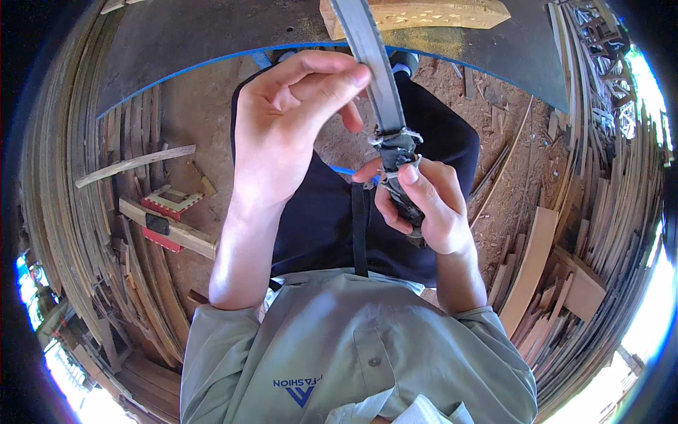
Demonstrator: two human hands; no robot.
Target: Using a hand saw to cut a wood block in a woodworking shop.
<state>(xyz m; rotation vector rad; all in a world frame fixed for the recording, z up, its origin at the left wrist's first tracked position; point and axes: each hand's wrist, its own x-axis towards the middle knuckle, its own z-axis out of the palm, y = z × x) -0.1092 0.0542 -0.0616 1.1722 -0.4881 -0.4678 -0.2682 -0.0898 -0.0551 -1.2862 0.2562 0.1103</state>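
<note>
A long, straight metal blade (pixel 381 81) rises from a handle (pixel 401 166) wrapped in worn black material with frayed, pale bits at its upper end. My right hand (pixel 436 205) is closed around this handle, thumb on the near side. Beside the blade's left edge, my left hand (pixel 282 113) has its thumb and index finger pinched together at the metal; the other fingers curl below and are partly hidden. The blade's far end runs out of view at the top. Whether its edge has teeth is hard to make out.
Ahead lies a dark tabletop (pixel 212 42) with a blue edge, bearing a light wooden block (pixel 424 14) and sawdust. Stacked wooden strips (pixel 63 177) line the left, more boards (pixel 533 261) the right. A phone-like black object (pixel 157 225) rests on a wooden piece at left.
</note>
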